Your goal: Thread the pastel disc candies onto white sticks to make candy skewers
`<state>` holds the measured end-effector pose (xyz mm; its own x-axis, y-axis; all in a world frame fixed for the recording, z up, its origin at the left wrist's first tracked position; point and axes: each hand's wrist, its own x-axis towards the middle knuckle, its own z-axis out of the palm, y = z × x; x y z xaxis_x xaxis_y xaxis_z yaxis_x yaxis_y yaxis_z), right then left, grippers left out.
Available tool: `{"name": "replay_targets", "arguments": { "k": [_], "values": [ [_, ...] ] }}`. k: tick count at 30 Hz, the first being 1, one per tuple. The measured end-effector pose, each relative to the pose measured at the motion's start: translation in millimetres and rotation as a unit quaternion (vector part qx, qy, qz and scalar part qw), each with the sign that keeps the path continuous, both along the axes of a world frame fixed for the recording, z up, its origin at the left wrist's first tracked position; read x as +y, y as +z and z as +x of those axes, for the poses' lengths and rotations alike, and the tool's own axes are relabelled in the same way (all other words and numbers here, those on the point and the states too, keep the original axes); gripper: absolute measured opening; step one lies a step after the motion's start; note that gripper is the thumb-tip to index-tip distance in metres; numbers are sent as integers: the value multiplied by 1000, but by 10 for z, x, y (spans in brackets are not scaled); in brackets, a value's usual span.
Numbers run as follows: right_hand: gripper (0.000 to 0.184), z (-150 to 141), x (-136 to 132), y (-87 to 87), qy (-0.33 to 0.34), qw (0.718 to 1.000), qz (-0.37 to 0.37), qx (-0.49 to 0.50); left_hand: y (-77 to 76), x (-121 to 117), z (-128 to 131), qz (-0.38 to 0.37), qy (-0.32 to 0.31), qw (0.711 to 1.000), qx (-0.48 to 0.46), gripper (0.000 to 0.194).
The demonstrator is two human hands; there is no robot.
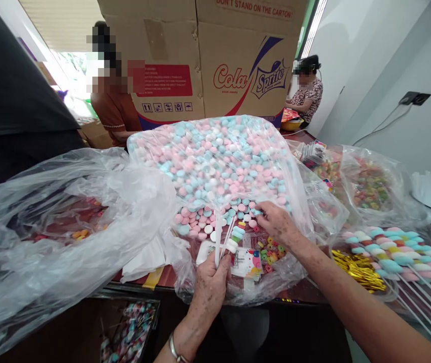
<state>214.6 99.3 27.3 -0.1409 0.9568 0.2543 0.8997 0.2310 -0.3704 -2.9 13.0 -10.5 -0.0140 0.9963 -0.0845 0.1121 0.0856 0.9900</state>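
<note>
My left hand [209,287] is closed round a few white sticks [219,237] that point up, one with sweets [238,233] threaded on it. My right hand [275,222] reaches into the open mouth of a big clear bag of pink, blue and white marshmallow sweets [219,161], fingers pinched on one piece at the bag's near edge. Small coloured ring sweets [270,249] and a printed card [247,262] lie under plastic just below my hands.
A crumpled clear bag [49,227] fills the left. Finished sweet skewers [396,252] and gold twist ties [359,269] lie at right, with bags of coloured sweets [366,186] behind. A large cardboard carton [207,55] stands at the back; two people sit beyond it.
</note>
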Motion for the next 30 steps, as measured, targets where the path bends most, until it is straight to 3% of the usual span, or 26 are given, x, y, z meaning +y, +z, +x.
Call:
{"name": "replay_targets", "arguments": {
  "k": [5, 9, 12, 15, 20, 24, 30],
  "values": [
    [22, -209, -88, -22, 56, 987, -69, -134, 56, -3, 14, -3, -2, 1000, 2, 29],
    [18, -188, -92, -32, 114, 988, -80, -71, 97, -11, 25, -7, -9, 1000, -4, 27],
    [20, -76, -45, -10, 53, 994, -89, 33, 98, -15, 26, -6, -10, 1000, 0, 29],
    [20, -29, -35, 19, -18, 995, -78, 51, 72, -14, 21, 1, -8, 1000, 3, 31],
    [11, -206, -136, 10, 29, 997, -60, -48, 57, -11, 14, 1, -13, 1000, 6, 31],
    [18, -337, -197, -57, 60, 987, -44, -146, 96, -20, 19, 1, -11, 1000, 5, 31],
    [19, -332, -229, -143, 67, 981, -23, -179, 114, -29, 30, -7, 2, 1000, -6, 32]
  ]
}}
